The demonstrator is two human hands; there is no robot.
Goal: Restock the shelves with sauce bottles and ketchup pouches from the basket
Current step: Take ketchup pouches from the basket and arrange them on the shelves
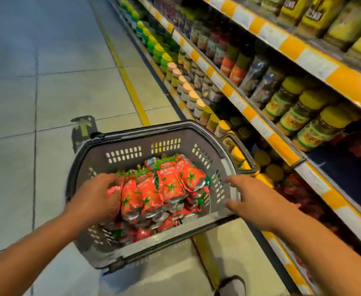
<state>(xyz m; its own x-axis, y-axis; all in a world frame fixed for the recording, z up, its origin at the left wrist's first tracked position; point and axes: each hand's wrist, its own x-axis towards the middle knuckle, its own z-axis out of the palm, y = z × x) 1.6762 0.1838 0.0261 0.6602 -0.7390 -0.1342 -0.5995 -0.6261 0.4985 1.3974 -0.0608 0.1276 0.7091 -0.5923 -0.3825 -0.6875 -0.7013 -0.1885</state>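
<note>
A dark grey plastic basket (132,142) stands on the floor in front of me, holding several red ketchup pouches (166,186) with tomato pictures and silver bottoms. My left hand (98,195) reaches into the basket's left side, its fingers curled down over the leftmost pouches. My right hand (252,199) hovers over the basket's right rim with fingers spread and straight, holding nothing. No sauce bottles show inside the basket.
Shelves (260,124) with yellow-and-white price strips run along the right, packed with jars and bottles. Red pouches (299,189) lie on the low shelf beside the basket. A yellow line (132,90) marks the tiled floor. My shoe (233,285) is below the basket.
</note>
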